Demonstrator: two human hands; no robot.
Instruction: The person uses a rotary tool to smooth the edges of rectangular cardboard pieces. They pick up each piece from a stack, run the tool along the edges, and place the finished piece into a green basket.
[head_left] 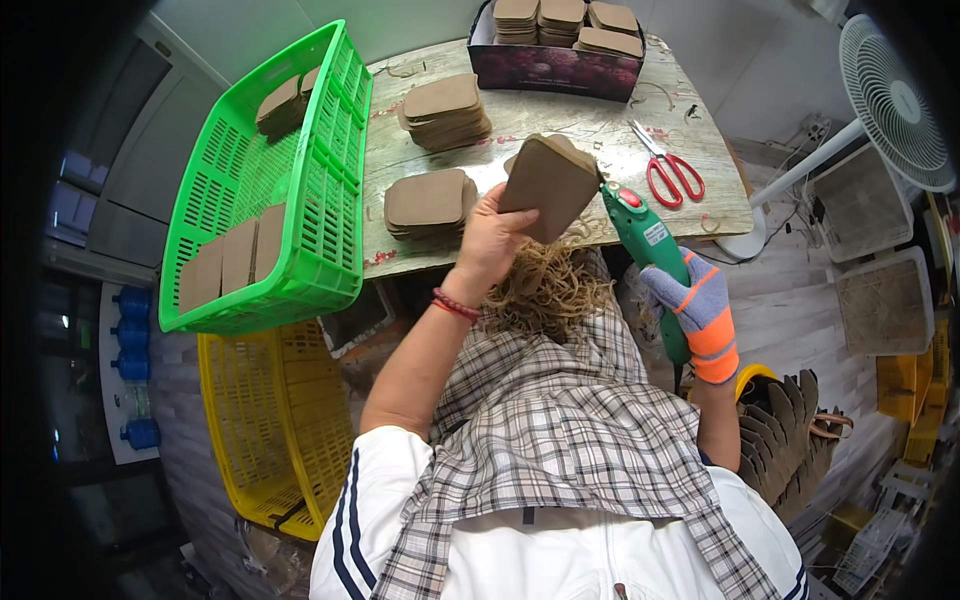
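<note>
Two stacks stand on the bare tabletop, a fan at right; over the front edge my raised left hand pinches tilted pads, my gloved right hand clasping a green tool.

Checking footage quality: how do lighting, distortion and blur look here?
Head view: black fisheye rim, near edge of the table looks bowed; head view: fairly even light over the scissors, dimmer around the blue bottles; head view: green power tool shows no obvious motion blur.
</note>
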